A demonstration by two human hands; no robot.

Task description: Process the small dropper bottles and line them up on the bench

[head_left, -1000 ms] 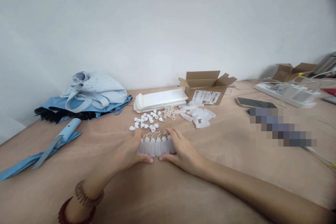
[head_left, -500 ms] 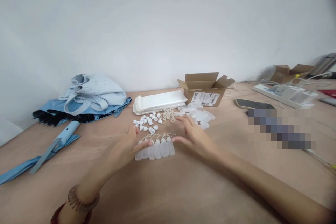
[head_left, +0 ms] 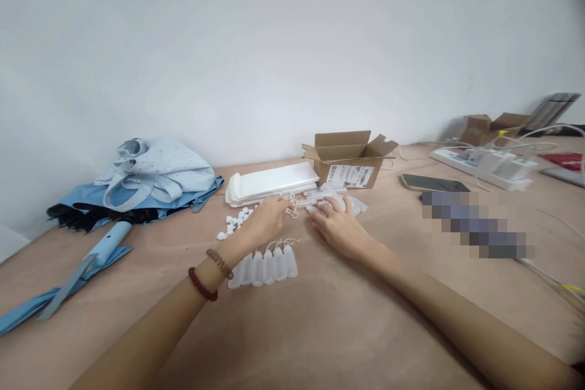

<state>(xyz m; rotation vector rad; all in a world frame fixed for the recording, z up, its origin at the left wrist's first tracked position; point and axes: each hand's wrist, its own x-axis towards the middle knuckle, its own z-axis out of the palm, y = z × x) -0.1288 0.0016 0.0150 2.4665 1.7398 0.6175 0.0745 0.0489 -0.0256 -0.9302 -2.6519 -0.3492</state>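
My left hand [head_left: 270,217] reaches over the small white caps [head_left: 236,219], its fingers curled down and pinched at a pile of cream cord loops [head_left: 291,203]. The exact loop between the fingertips is too small to make out. My right hand [head_left: 340,226] lies palm down with its fingers apart, touching the loose pile of translucent plastic tubes [head_left: 359,206]. Nearer me, several translucent tubes [head_left: 269,267] stand side by side in a row, with cords coming from their tops. My left wrist and forearm partly hide the row's left end and some caps.
Behind the hands lie a stack of white flat packets [head_left: 272,181] and an open cardboard box [head_left: 350,170]. A blue umbrella [head_left: 112,237] and a pale cloth bag [head_left: 171,164] are at left. To the right are a phone [head_left: 434,183] and a power strip [head_left: 457,162] with cables.
Both hands have moved forward from beside the tube row: the left to the cord loops, the right onto the loose tubes. The view has shifted slightly.
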